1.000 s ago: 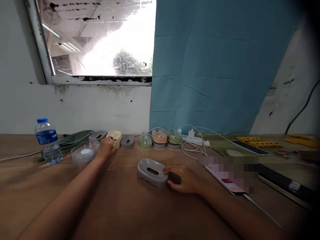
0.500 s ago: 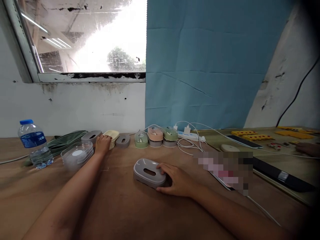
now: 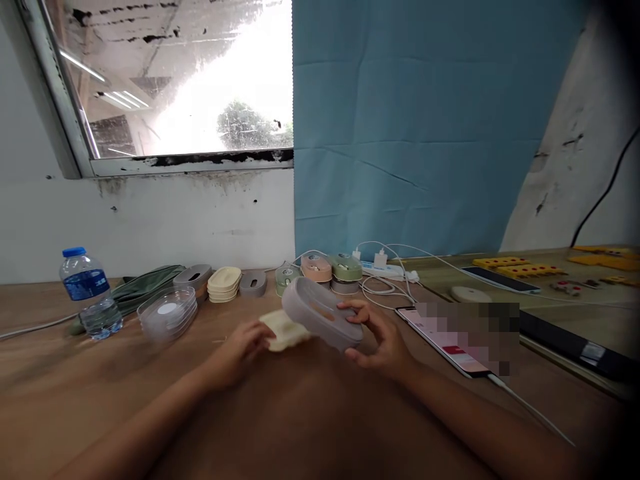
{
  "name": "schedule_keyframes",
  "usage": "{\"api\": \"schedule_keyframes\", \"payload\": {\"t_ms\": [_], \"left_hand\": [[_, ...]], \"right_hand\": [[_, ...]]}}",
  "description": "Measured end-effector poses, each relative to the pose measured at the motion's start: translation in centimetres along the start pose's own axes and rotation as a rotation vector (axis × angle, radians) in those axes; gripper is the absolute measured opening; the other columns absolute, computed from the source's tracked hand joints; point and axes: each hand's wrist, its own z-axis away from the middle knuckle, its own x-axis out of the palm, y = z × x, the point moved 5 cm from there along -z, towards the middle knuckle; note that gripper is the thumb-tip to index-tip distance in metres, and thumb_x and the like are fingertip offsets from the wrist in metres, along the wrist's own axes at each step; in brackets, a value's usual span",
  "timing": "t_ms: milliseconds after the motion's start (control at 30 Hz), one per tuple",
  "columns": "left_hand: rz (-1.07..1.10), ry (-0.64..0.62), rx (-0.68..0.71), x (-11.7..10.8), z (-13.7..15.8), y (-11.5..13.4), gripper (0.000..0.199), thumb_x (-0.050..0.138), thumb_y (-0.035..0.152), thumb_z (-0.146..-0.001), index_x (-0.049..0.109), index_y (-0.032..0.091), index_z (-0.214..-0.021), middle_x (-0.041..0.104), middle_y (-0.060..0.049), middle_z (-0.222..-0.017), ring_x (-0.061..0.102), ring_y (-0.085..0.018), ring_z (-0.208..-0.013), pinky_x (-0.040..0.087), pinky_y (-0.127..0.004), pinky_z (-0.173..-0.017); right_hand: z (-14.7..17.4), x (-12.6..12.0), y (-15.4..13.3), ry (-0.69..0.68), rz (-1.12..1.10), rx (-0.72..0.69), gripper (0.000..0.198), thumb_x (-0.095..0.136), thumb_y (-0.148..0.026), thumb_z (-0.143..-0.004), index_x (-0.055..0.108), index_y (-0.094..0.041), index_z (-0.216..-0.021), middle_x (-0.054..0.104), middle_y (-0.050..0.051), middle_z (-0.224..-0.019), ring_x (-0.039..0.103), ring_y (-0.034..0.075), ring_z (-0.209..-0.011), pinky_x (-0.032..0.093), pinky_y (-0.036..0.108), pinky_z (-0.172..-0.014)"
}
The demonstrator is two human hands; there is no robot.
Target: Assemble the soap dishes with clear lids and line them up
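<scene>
My right hand (image 3: 383, 340) grips the right end of a grey oval plastic cover (image 3: 320, 313) with a slot in its top. The cover is lifted and tilted, its left end raised. In my left hand (image 3: 245, 347) is a cream oval plastic tray (image 3: 283, 330), pinched at its left edge. The tray is just left of the cover and partly behind it, and I cannot tell whether the two touch. Further back stands a stack of similar cream trays (image 3: 224, 285), with another grey slotted cover (image 3: 253, 284) to its right.
Clear plastic containers (image 3: 167, 312) and a water bottle (image 3: 90, 293) stand at left by a green bag (image 3: 145, 287). Green and pink boxes (image 3: 316, 267) line the back. A phone (image 3: 450, 343), a power strip (image 3: 390, 270) and white cables lie at right.
My left hand has come from the stack towards the middle with a cream tray. My right hand has raised and tilted the grey cover off the table.
</scene>
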Motion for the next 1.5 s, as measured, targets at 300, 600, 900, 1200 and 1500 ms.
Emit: {"api": "schedule_keyframes", "payload": {"t_ms": [300, 600, 900, 1200, 1500], "left_hand": [[0.495, -0.249, -0.195, 3.1, 2.0, 0.0, 0.038, 0.065, 0.03, -0.066, 0.046, 0.018, -0.097, 0.048, 0.002, -0.077, 0.043, -0.01, -0.067, 0.037, -0.021, -0.061], [0.417, -0.122, -0.153, 2.7, 1.9, 0.5, 0.073, 0.075, 0.031, -0.051, 0.034, 0.024, -0.111, 0.037, -0.004, -0.105, 0.041, -0.017, -0.096, 0.037, -0.03, -0.084], [0.233, -0.144, -0.038, 2.5, 1.7, 1.1, 0.045, 0.069, 0.031, -0.061, 0.052, 0.023, -0.101, 0.034, -0.006, -0.109, 0.039, -0.02, -0.105, 0.035, -0.035, -0.094], [0.023, -0.189, 0.069, 2.1, 2.1, 1.8, 0.041, 0.062, 0.029, -0.067, 0.05, 0.025, -0.107, 0.037, -0.007, -0.118, 0.041, -0.022, -0.107, 0.036, -0.036, -0.092], [0.001, -0.273, 0.186, 1.3, 2.1, 1.4, 0.042, 0.06, 0.033, -0.07, 0.051, 0.023, -0.109, 0.039, -0.008, -0.116, 0.042, -0.021, -0.108, 0.036, -0.033, -0.093]], "right_hand": [[0.7, 2.0, 0.7, -0.314, -0.08, -0.009, 0.036, 0.066, -0.035, -0.058, 0.043, -0.02, -0.081, 0.055, 0.009, -0.099, 0.054, 0.022, -0.09, 0.042, 0.035, -0.078], [1.4, 3.5, 1.1, -0.607, -0.011, 0.068, 0.04, 0.071, -0.034, -0.055, 0.044, -0.02, -0.081, 0.052, 0.007, -0.105, 0.051, 0.021, -0.094, 0.041, 0.032, -0.081], [1.5, 3.7, 0.3, -0.74, 0.004, 0.098, 0.045, 0.071, -0.035, -0.054, 0.047, -0.019, -0.089, 0.044, 0.008, -0.118, 0.045, 0.023, -0.106, 0.038, 0.031, -0.087], [1.6, 3.8, 0.7, -0.702, -0.033, 0.042, 0.045, 0.071, -0.035, -0.052, 0.05, -0.019, -0.089, 0.046, 0.009, -0.115, 0.047, 0.024, -0.105, 0.038, 0.034, -0.087], [1.6, 3.8, 0.4, -0.702, -0.017, -0.033, 0.044, 0.07, -0.035, -0.057, 0.052, -0.019, -0.094, 0.046, 0.01, -0.117, 0.048, 0.023, -0.105, 0.039, 0.034, -0.087]]}}
